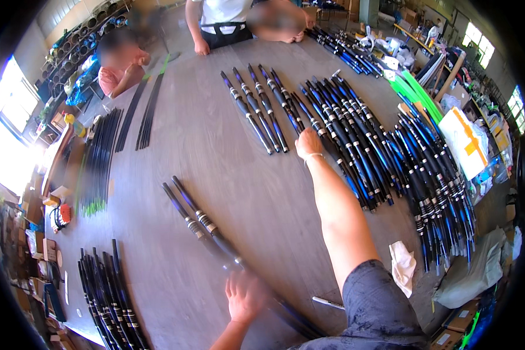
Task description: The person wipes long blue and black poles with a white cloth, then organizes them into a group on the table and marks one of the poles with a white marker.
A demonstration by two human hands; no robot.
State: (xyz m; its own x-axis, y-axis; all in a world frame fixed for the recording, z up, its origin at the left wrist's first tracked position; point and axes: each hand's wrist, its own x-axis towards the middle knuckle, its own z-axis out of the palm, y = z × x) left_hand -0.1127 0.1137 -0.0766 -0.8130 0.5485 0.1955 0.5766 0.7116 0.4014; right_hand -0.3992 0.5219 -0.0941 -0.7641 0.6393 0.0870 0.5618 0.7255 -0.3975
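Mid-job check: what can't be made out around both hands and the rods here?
All in the head view:
Left hand: blur hides whether it touches the two near rods.
Near rods' lower ends: lost at the dark shirt and lower edge.
Right hand: fingertips hidden beneath the hand itself.
Lower-left rods: bottoms cut off by the lower edge.

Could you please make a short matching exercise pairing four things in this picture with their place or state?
1. Right hand
2. Left hand
3. White cloth
4. White box

A. Crumpled, beside the sleeve
B. Crossed by orange tape
C. At the near end of dark rods
D. Low in the picture, fingers spread

Pairs: 1-C, 2-D, 3-A, 4-B
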